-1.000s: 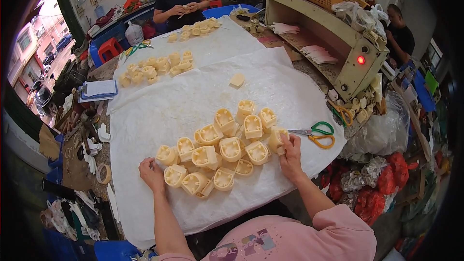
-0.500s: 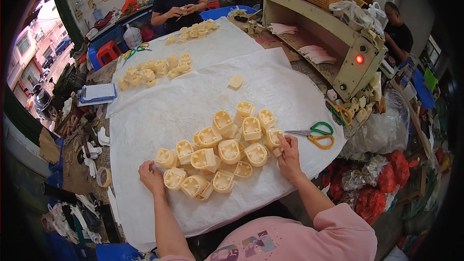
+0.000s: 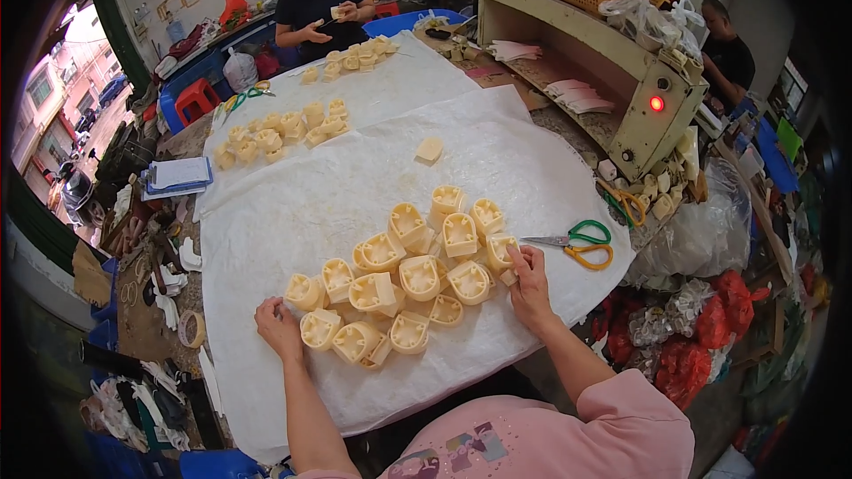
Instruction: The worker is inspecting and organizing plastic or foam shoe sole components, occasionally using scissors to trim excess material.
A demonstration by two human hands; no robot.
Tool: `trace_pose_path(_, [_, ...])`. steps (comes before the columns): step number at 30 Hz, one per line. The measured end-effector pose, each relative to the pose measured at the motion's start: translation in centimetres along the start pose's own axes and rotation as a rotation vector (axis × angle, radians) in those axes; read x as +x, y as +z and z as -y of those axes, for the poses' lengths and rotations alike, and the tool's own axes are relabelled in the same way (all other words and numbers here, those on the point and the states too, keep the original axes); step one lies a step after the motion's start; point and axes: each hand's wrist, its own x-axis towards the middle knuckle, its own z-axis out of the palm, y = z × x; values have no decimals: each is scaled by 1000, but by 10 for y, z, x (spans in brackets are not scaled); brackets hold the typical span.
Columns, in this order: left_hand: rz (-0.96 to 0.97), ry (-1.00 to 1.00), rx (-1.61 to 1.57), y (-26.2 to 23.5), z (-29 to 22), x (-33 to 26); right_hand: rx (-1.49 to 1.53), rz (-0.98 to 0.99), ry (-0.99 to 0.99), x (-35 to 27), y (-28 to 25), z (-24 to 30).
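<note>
Several cream D-shaped plastic parts (image 3: 420,277) with hollow, pegged insides lie in a loose heap on the white-covered table (image 3: 266,231) before me. At the heap's right end, my right hand (image 3: 531,291) has its thumb and fingers against one cream plastic part (image 3: 501,251); some fingers are hidden behind it. My left hand (image 3: 280,326) rests on the sheet just left of the heap, fingers loosely bent, nothing visible in them. Scissors (image 3: 581,244) with green and orange handles lie right of my right hand. A single cream block (image 3: 429,151) sits farther back.
More cream parts (image 3: 275,135) lie at the far left. Across the table a co-worker (image 3: 321,4) handles a small cream piece. A metal machine (image 3: 612,62) with a lit red lamp stands at the back right. A clipboard (image 3: 177,175) lies by the left edge.
The co-worker across the table has moved their hands apart and raised a cream piece. My hands and the heap keep their places; the view has shifted slightly.
</note>
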Motion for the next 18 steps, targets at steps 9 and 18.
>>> trace_pose_path(9, [8, -10, -2, 0, 9, 1, -52, 52, 28, -1, 2, 1])
trace_pose_path(18, [24, -19, -1, 1, 5, 1, -114, 59, 12, 1, -2, 5])
